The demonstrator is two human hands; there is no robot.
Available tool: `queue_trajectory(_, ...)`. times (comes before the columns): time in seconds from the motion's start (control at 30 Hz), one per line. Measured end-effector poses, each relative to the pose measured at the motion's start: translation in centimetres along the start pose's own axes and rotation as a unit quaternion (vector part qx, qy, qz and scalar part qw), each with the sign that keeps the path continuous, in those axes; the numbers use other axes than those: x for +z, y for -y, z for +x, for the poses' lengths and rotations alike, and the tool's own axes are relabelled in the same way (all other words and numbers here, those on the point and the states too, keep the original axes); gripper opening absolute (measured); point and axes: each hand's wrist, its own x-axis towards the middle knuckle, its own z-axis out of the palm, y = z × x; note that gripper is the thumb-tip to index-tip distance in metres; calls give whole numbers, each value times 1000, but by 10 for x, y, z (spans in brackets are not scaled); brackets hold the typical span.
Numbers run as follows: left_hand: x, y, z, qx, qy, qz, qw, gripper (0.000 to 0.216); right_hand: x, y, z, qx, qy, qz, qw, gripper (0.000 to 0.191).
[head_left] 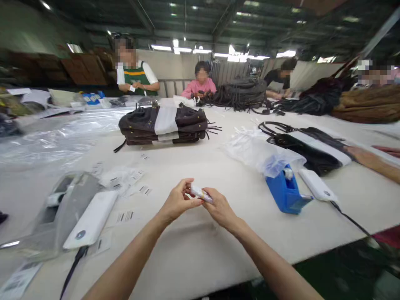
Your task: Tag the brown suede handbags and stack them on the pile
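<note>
Above the middle of the table, my right hand [220, 208] grips a small white bundle [197, 191] with a yellow band around it. What the bundle is made of is too small to tell. My left hand [175, 202] closes on the bundle's left end, its fingers curled at the top and its thumb along the near side. Both hands are close together, and part of the bundle is hidden by the right fingers. Left of my hands lie several printed white labels [125, 216]. Beyond them sits a stack of dark bags [137, 125] with a white wrap [166, 121].
A blue tape dispenser [283, 193] and a white power bank [317, 185] with a cable stand right; a grey dispenser [68, 200] and another white power bank [92, 218] left. Plastic film [56, 139] covers the left side. Another person's arm [375, 162] reaches in beside black bags [300, 150]. Several people work opposite.
</note>
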Motion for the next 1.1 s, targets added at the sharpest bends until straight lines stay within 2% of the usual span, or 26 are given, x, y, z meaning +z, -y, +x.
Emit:
queue_trajectory(0.1,20,32,-2,-28,-14,-96,995,46,19,-1,-2,65,-65,-31,995,24)
queue_trajectory(0.17,29,49,-1,-45,-22,-165,985,34,30,-1,-4,73,-80,-36,994,31)
queue_trajectory(0.23,31,59,3,-58,-38,-237,969,30,35,-1,-5,59,-65,-26,996,42)
queue_trajectory(0.3,25,63,8,-75,-45,-289,953,31,34,-2,-3,49,-23,-5,999,50)
queue_trajectory(0.37,17,63,13,-80,-40,-314,945,31,28,-4,2,47,2,24,999,47)
queue_trajectory(0.43,9,63,18,-67,-40,-323,943,30,22,-6,12,57,-27,50,997,40)
queue_trajectory(0.53,5,63,21,-51,-40,-308,949,31,17,-6,33,88,-64,117,987,42)
queue_trajectory(0.67,2,64,24,-49,-20,-233,971,35,19,-2,61,112,27,274,955,38)
queue_trajectory(0.8,-8,63,27,-66,-16,-204,977,35,29,-5,77,119,87,357,922,28)
queue_trajectory(0.87,-13,62,29,-73,-21,-206,976,35,37,-10,82,127,95,382,911,28)
queue_trajectory(1.0,-14,61,33,-85,-37,-207,974,34,48,-23,85,144,65,406,900,36)
queue_trajectory(1.1,-17,60,37,-99,-47,-252,962,33,48,-30,81,130,63,402,904,40)
